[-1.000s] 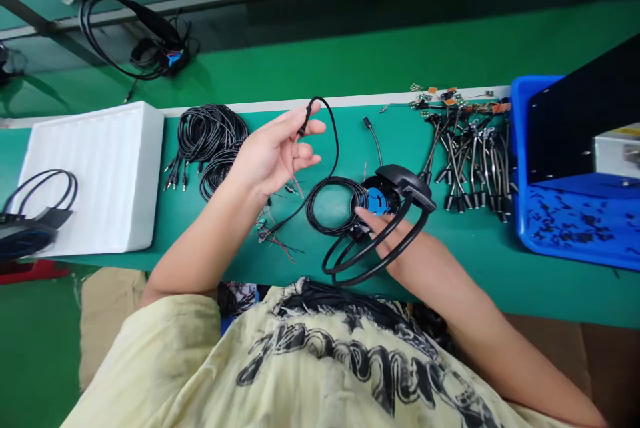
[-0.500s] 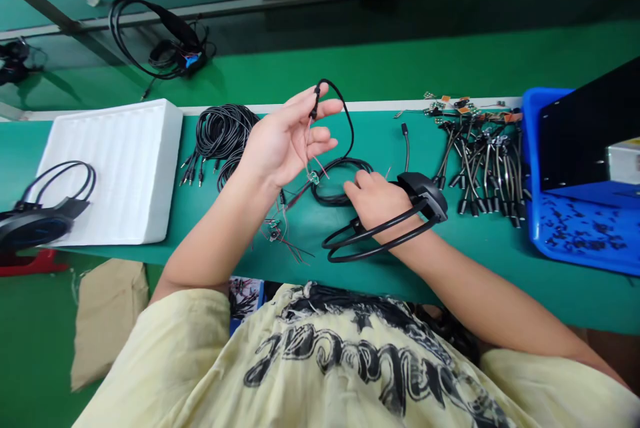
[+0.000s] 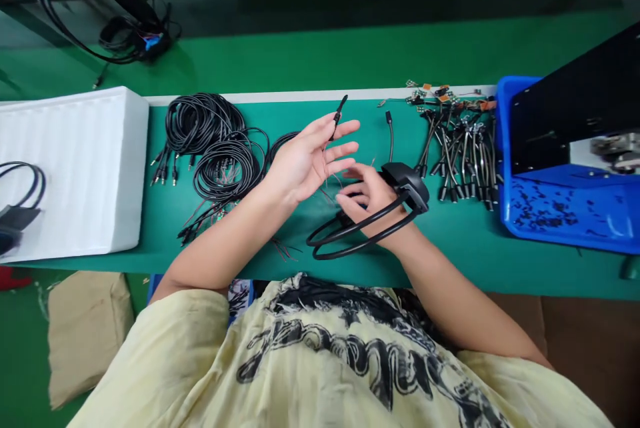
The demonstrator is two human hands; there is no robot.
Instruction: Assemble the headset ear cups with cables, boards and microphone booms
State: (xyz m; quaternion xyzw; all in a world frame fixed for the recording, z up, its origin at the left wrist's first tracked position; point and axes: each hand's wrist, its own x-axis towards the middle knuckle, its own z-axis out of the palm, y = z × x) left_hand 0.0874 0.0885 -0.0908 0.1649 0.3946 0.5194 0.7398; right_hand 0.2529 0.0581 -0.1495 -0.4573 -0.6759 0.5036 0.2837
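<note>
My left hand (image 3: 310, 158) is raised over the green bench mat (image 3: 320, 268), fingers spread, pinching a small black cable plug (image 3: 339, 111) with thin wires hanging below it. My right hand (image 3: 373, 195) sits inside a black neckband headset (image 3: 350, 235), with the headset's earpiece housing (image 3: 407, 187) against the back of the hand. The hands are close but apart. A coiled black cable (image 3: 227, 169) lies just left of my left wrist, and a strand of it runs under that palm. The earpiece's inner side is hidden.
Further left lie coiled black cables (image 3: 200, 125) and a white foam tray (image 3: 75, 175). To the right are a bundle of connector leads (image 3: 460, 155), a single short lead (image 3: 389, 135) and a blue bin (image 3: 565, 221) beneath a black panel (image 3: 565, 101). Loose thin wires (image 3: 285, 249) lie near the mat's front edge.
The black coil has moved from beside my right hand to left of my left hand. My left hand has spread open around the plug. The view has shifted slightly.
</note>
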